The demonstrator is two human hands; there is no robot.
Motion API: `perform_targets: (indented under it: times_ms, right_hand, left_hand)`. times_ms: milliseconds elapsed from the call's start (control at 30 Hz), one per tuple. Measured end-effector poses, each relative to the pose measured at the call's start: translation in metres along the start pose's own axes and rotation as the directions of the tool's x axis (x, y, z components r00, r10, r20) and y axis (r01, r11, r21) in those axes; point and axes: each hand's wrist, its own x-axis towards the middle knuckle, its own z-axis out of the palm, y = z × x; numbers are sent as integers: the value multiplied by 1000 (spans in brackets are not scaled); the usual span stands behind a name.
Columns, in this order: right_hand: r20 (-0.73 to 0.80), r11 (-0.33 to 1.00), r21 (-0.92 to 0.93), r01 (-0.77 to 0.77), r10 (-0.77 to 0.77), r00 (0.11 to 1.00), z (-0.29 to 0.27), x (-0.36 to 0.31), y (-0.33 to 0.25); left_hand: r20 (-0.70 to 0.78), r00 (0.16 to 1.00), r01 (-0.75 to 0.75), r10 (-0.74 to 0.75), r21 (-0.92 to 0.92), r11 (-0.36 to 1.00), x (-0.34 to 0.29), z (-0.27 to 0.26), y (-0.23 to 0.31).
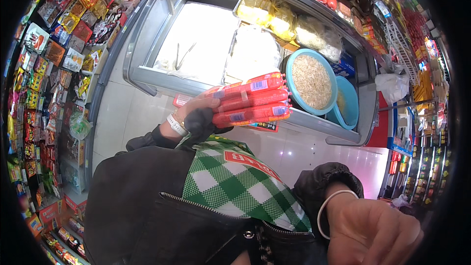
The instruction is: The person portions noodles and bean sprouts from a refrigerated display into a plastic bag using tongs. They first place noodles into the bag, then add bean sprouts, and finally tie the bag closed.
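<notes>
Several red plastic-wrapped sausages (251, 99), bundled side by side, are gripped at one end by my left hand (200, 105). Its fingers close round the bundle's left end, and the dark cuff bunches beneath. The sausages' tied ends point right, held above the front edge of an open chest freezer (171, 79). Low at the right, my right hand (370, 228) is away from the sausages, its fingers curled in with nothing visible in them. The lower picture edge cuts off part of that hand. A white bangle circles its wrist.
The freezer holds a white-lined bin with tongs (182, 55), bagged yellow food (255, 9) and a blue tub of pale shreds (309, 81). Another blue tub (345, 105) stands beside it. Snack shelves (73, 34) line the left; a white plastic bag (392, 87) hangs at right.
</notes>
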Motion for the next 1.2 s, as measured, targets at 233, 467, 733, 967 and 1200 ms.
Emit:
perform_targets:
  times_ms: [233, 467, 733, 967, 1200]
  right_hand:
    - [-372, 856, -492, 159, -372, 850, 17, -11, 66]
    - [-637, 497, -491, -715, 355, 685, -43, -40, 171]
    - [-517, 636, 450, -627, 758, 398, -50, -80, 202]
    - [-577, 682, 362, -635, 699, 422, -43, -86, 208]
    - [-567, 727, 319, -607, 660, 492, -40, -90, 206]
  left_hand:
    - [-65, 998, -25, 20, -81, 996, 0, 13, 0]
    - [-90, 996, -15, 9, -76, 997, -2, 20, 11]
    - [-125, 992, 38, -35, 19, 999, 1, 8, 21]
    - [-157, 988, 71, -16, 352, 933, 1, 6, 33]
    - [-227, 974, 111, -7, 448, 887, -5, 22, 45]
